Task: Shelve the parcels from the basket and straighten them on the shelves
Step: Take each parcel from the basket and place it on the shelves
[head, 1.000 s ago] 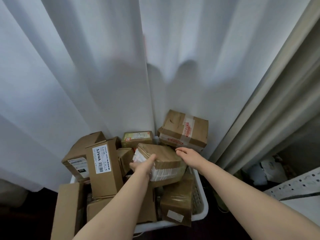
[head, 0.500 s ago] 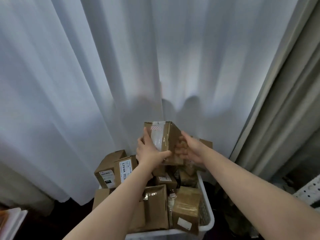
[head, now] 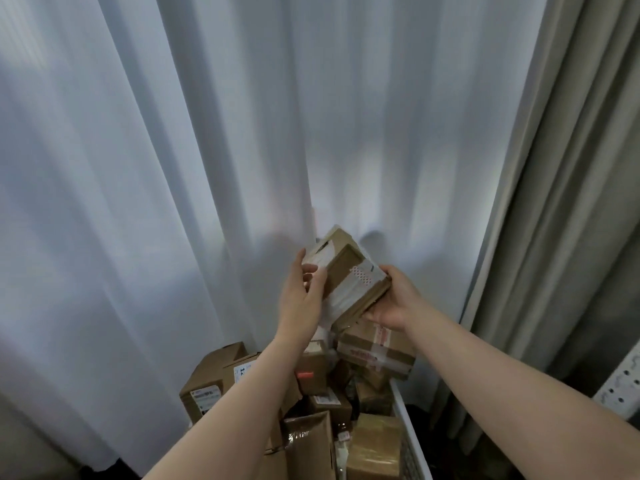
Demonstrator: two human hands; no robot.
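I hold a brown cardboard parcel (head: 348, 271) with clear and white tape, tilted, in the air above the basket. My left hand (head: 303, 299) grips its left side, thumb over the front face. My right hand (head: 393, 301) cups its lower right corner from beneath. Below, a white plastic basket (head: 410, 441) is piled with several brown cardboard parcels, among them a taped box (head: 375, 351) lying on top at the back right and a labelled box (head: 207, 386) at the left.
White sheer curtains (head: 242, 150) hang right behind the basket. Heavier beige drapes (head: 571, 202) fall at the right. A corner of a white perforated shelf upright (head: 620, 386) shows at the right edge. The floor around the basket is dark.
Both hands took the parcel off the pile and lifted it clear of the basket. It has since been turned and tilted between the hands. The view has tipped upward.
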